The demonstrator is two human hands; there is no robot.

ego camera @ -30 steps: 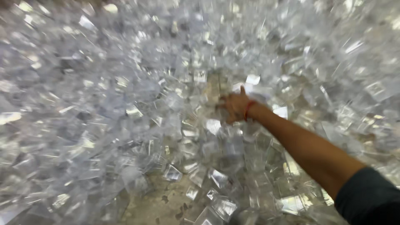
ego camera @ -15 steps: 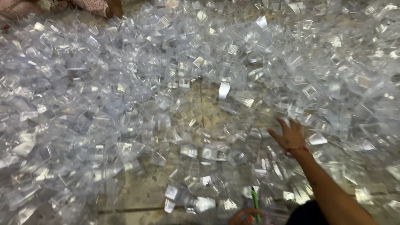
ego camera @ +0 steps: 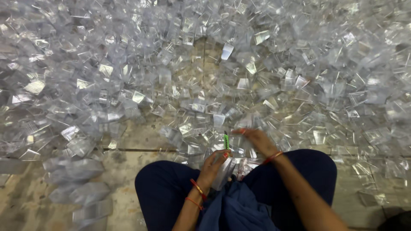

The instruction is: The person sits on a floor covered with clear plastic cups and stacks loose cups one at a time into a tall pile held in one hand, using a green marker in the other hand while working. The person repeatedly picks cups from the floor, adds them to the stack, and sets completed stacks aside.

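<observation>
I sit on the floor with my knees [ego camera: 162, 188] apart, in dark blue clothing. My left hand [ego camera: 213, 167] grips a small stack of clear plastic pieces [ego camera: 224, 171] together with a small green tool [ego camera: 226, 140] that sticks up above the fingers. My right hand [ego camera: 253, 139] is blurred, just right of the tool, with its fingers bent over clear pieces in front of my lap; whether it holds one I cannot tell. Red thread bands circle both wrists.
A huge heap of small clear plastic pieces [ego camera: 265, 64] covers the floor ahead and to both sides. Bare tan floor tile [ego camera: 141, 137] shows at the lower left and in a gap further ahead. Loose flat pieces [ego camera: 85, 192] lie at my left.
My right arm has pulled back from the heap to my lap. The view has tilted down, and my left hand with the green tool and stack has come into sight.
</observation>
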